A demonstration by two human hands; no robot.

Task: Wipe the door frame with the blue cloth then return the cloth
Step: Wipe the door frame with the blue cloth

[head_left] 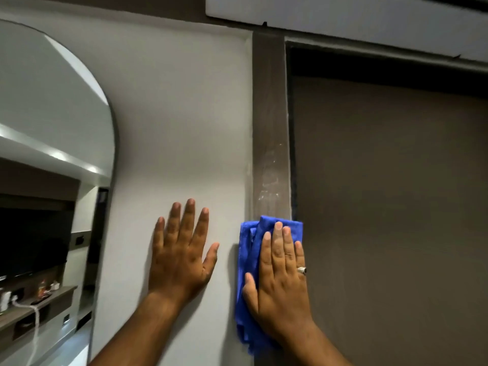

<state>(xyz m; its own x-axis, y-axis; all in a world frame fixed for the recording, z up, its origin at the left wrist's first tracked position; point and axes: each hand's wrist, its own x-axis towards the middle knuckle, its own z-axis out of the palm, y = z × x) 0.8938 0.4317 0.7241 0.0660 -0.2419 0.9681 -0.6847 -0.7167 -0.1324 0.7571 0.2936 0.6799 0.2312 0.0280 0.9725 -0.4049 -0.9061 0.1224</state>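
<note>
A brown vertical door frame point(269, 114) runs down the middle right, with pale smears on its lower stretch. My right hand point(280, 281) lies flat on a folded blue cloth point(248, 260) and presses it against the frame. The cloth spreads past the frame's left edge onto the wall. My left hand point(182, 254) rests flat on the white wall point(179, 114) just left of the frame, fingers spread, holding nothing. A ring sits on one right finger.
The brown door point(390, 207) fills the right side, under a dark top frame bar point(383, 62). An arched mirror point(52, 154) hangs on the wall at the left and reflects a shelf with small items.
</note>
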